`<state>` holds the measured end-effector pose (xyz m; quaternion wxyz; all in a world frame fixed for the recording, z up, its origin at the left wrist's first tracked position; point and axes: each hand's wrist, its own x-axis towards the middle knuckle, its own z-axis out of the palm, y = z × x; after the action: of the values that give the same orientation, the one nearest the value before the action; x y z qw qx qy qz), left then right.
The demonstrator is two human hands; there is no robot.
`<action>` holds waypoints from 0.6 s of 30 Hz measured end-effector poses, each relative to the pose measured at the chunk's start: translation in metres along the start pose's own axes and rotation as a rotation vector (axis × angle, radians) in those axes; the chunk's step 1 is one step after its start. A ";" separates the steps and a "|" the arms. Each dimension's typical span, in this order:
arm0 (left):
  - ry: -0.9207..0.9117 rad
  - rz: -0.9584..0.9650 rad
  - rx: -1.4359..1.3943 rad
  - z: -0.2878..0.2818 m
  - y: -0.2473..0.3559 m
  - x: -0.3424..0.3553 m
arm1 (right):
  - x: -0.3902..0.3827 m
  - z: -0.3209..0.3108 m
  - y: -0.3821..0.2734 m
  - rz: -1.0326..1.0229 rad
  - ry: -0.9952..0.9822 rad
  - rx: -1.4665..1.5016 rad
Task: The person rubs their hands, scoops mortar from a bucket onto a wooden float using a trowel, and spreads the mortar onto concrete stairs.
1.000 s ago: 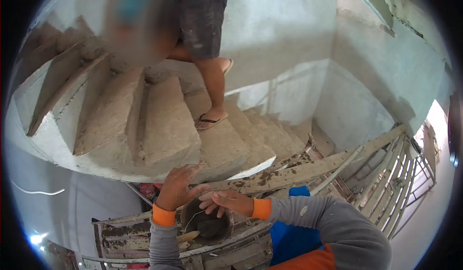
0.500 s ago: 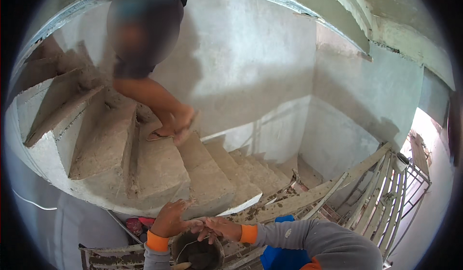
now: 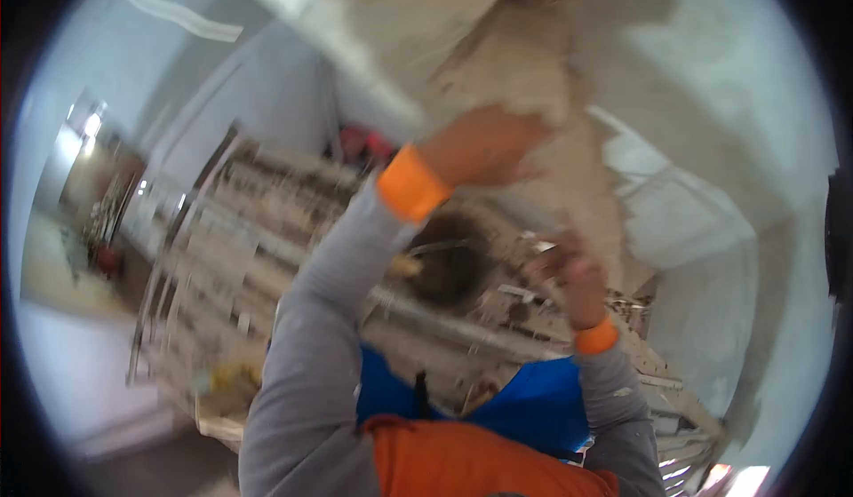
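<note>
The picture is blurred by motion. A dark round bucket (image 3: 453, 270) with a thin wire handle sits between the two raised arms, above rough wooden planks (image 3: 293, 230); its contents cannot be made out. The left hand (image 3: 484, 146) is lifted against the grey concrete stair underside (image 3: 498, 62), fingers loosely curled, holding nothing visible. The right hand (image 3: 569, 270) hovers just beside the bucket's rim; its grip cannot be told.

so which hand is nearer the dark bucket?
Hard to call through the blur; probably right. The right hand is beside the dark bucket; the left hand is raised above it.
</note>
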<state>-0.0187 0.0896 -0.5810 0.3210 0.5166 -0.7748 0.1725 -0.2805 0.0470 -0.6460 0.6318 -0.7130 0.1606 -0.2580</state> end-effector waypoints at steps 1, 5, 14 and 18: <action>0.075 0.037 -0.035 -0.011 -0.013 0.003 | 0.000 -0.001 0.000 -0.015 0.058 -0.019; 0.279 -0.059 -0.245 -0.112 -0.036 -0.034 | 0.008 -0.002 -0.005 -0.049 0.116 0.020; 0.214 -1.008 0.242 -0.180 -0.027 -0.309 | -0.005 -0.032 0.018 0.015 0.161 0.009; -0.156 -1.427 0.427 -0.134 0.024 -0.498 | -0.002 -0.028 0.029 0.116 0.179 -0.007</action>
<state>0.1320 0.5229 -0.8170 0.1919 0.9555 -0.2218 0.0320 -0.2956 0.0205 -0.6733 0.6263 -0.6789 0.2581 -0.2832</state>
